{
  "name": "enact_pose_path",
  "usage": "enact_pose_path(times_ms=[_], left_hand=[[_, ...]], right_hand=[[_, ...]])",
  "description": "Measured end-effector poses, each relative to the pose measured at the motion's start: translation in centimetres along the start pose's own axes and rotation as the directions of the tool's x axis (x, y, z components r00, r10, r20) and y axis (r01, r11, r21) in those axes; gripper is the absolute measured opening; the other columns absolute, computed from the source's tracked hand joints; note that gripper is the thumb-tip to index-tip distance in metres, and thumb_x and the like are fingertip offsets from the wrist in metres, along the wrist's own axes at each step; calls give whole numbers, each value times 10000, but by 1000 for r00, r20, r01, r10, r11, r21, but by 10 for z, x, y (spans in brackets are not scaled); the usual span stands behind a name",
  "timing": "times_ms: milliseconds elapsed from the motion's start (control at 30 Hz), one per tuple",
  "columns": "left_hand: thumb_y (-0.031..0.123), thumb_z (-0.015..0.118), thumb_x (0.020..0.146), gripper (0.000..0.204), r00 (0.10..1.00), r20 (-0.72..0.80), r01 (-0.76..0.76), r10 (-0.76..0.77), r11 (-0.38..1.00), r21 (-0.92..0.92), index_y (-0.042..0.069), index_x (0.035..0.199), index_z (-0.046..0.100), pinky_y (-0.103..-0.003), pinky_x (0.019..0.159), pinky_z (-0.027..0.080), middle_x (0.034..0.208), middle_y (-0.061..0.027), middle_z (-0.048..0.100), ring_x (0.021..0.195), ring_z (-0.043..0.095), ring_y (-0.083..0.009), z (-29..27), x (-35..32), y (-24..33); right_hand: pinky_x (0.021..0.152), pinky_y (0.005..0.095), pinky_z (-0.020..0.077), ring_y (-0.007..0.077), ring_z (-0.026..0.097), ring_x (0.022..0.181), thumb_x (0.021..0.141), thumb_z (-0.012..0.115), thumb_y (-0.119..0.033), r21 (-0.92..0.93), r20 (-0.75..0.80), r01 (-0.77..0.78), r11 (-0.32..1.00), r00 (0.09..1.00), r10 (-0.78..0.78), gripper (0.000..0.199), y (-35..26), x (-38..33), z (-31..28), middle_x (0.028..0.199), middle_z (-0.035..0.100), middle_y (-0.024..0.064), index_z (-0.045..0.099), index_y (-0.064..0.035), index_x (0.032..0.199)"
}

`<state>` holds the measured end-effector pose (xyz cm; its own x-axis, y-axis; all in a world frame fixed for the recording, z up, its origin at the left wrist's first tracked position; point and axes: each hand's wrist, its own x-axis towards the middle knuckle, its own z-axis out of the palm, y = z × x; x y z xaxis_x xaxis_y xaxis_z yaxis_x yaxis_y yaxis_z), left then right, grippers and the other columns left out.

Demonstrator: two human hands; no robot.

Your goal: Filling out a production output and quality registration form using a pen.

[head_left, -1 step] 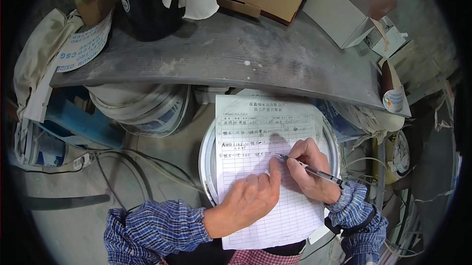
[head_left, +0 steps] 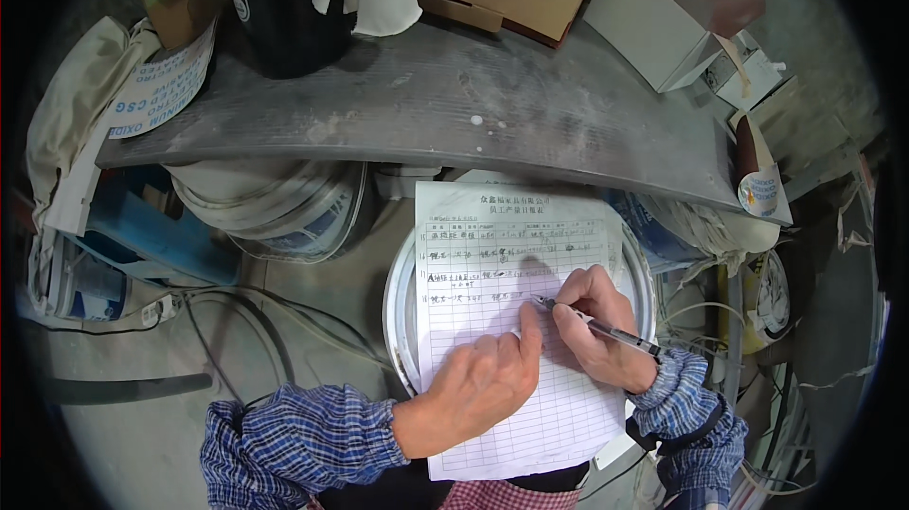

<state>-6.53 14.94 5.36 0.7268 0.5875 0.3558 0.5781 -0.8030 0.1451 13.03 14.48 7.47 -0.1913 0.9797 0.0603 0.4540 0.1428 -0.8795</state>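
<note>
1. the step in hand looks to be filling in a row of the ruled sheet (head_left: 511, 434), judging by the pen (head_left: 620, 336) poised at the end of the lowest line of handwriting (head_left: 450, 299).
2. the right hand (head_left: 601, 357) is closed in a writing grip, thumb and fingers pinched round the pen, its tip at the paper; whether it actually touches is too fine to tell.
3. the left hand (head_left: 483, 382) holds nothing: it lies half curled on the sheet, index finger (head_left: 530, 332) stretched out to just beside the pen tip.
4. the sheet lies across a round, pale-rimmed support (head_left: 398, 330), perhaps a bucket top, in front of the grey bench (head_left: 398, 103). the rows below the handwriting look blank.
5. the next move probably calls for small, controlled finger strokes along that row, with the left hand pressing lightly so the paper cannot slide.
</note>
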Motion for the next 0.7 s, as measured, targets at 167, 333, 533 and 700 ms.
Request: enact_pose_path(times_ms=[167, 333, 533, 700], left_hand=[[157, 601, 935, 433, 1000, 14, -1, 1, 1000, -12, -166, 1222, 567, -246, 348, 384, 521, 15, 466, 440, 492, -70, 2, -1, -1], [144, 596, 928, 433, 1000, 13, 0, 0, 1000, -5, -167, 1227, 565, -241, 349, 386, 544, 9, 483, 453, 510, -67, 3, -1, -1], [135, 596, 918, 428, 1000, 28, -1, 1, 1000, 6, -162, 1225, 570, -239, 346, 387, 558, 6, 489, 465, 520, -64, 2, -1, 0], [123, 594, 913, 425, 1000, 23, 1, -1, 1000, 2, -165, 1224, 568, -238, 348, 394, 564, -3, 503, 459, 526, -73, 1, -1, 0]], right_hand=[[543, 274, 436, 109, 525, 613, 914, 603, -78, -32, 2, -1, 999, 1000, 1, 160, 0, 1, 2, 800, 563, 78, 466, -6, 955], [541, 277, 439, 114, 530, 607, 912, 611, -92, -35, -3, -27, 999, 1000, 27, 171, -2, 0, 2, 800, 569, 77, 467, -8, 953], [536, 277, 442, 121, 537, 597, 914, 610, -96, -82, -2, -15, 996, 1000, 15, 170, -2, 1, 3, 790, 569, 78, 468, -12, 951], [530, 280, 442, 125, 536, 592, 914, 615, -111, -88, 2, -12, 996, 1000, 13, 176, 1, 0, 3, 786, 570, 79, 471, -18, 952]])
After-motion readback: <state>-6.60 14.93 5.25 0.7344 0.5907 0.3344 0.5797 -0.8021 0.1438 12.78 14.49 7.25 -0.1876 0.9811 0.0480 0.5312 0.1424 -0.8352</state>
